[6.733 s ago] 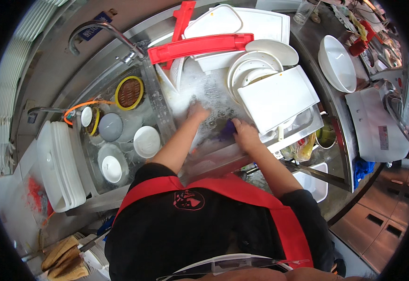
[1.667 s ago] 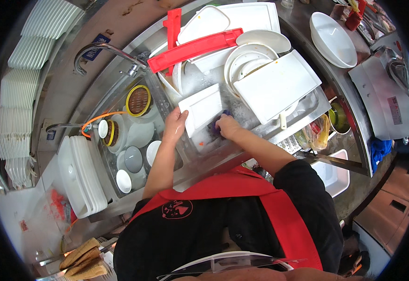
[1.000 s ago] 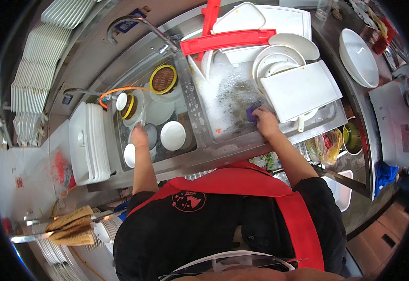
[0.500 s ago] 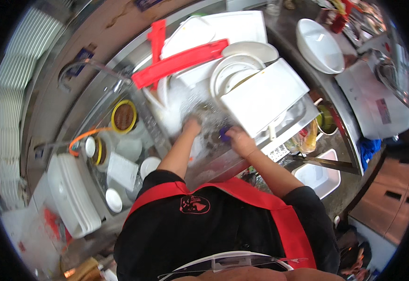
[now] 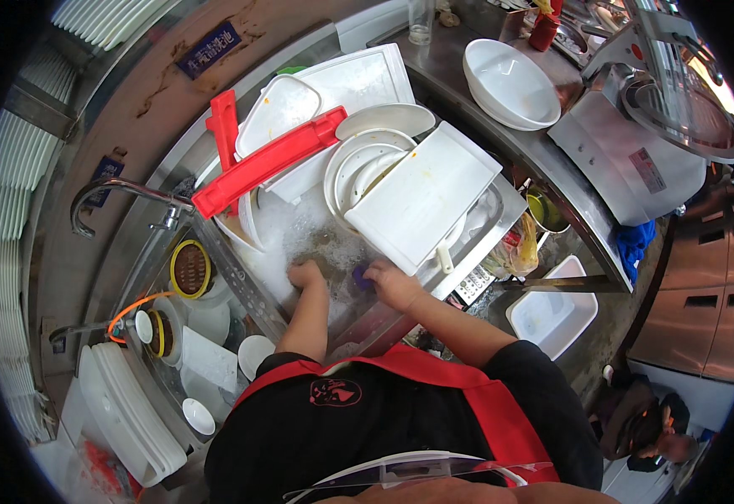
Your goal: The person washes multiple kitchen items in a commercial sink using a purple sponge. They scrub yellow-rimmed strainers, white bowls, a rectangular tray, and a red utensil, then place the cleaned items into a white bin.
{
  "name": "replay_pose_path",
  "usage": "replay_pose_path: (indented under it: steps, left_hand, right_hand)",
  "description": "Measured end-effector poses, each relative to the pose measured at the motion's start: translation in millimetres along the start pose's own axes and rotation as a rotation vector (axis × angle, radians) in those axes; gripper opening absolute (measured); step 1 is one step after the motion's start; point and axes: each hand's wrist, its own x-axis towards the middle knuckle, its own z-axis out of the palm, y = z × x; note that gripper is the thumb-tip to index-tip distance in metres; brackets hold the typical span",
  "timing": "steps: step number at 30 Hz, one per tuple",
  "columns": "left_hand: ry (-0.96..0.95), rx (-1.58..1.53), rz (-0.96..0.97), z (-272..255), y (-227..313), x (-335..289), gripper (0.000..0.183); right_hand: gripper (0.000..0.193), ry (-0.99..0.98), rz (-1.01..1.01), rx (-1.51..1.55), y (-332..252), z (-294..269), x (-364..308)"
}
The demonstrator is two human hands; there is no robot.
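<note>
We have both hands down in the soapy sink (image 5: 299,231), side by side and close together. Our left hand (image 5: 306,275) is curled at the foam's near edge, fingers bent under; we cannot tell whether it grips anything below the suds. Our right hand (image 5: 392,284) is clenched around a purple sponge (image 5: 360,276), which peeks out on the side toward the left hand, just above the sink's near rim.

Just beyond the right hand a white tray (image 5: 421,196) lies tilted over the sink's right part, resting on a stack of plates (image 5: 363,160). A long red tray (image 5: 266,161) leans across the sink's far side, over more white trays (image 5: 342,84) (these lean against the back wall). A tap (image 5: 119,193) curves out over the divider on the left.

The left basin (image 5: 199,336) holds small white bowls (image 5: 253,351), a square dish (image 5: 209,359) and a yellow-rimmed strainer (image 5: 189,269). A pile of white trays (image 5: 127,412) sits at that basin's left edge.

On the tabletop (image 5: 501,139) to the right, a big white bowl (image 5: 510,80) sits near its far edge, with a grey appliance (image 5: 636,160) beside it. Below the tabletop's near edge stands a white tub (image 5: 552,307).
</note>
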Motion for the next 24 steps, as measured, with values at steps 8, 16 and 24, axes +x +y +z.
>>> replay_pose_path:
  steps: [8, 16, 24]
  left_hand:
    - [-0.612, -0.518, -0.613, 13.2, -9.9, 21.5, 0.035]
    - [-0.558, -0.678, -0.697, 30.3, -35.5, 25.0, 0.043]
    - [-0.76, -0.623, -0.545, -54.3, -4.5, 11.9, 0.039]
  right_hand:
    - [0.027, -0.023, 0.043, 0.031, -9.6, -6.8, 1.3]
    - [0.026, -0.079, 0.103, 0.023, -14.3, -9.0, 1.8]
    - [0.023, 0.078, 0.102, 0.106, -11.0, -4.7, 5.7]
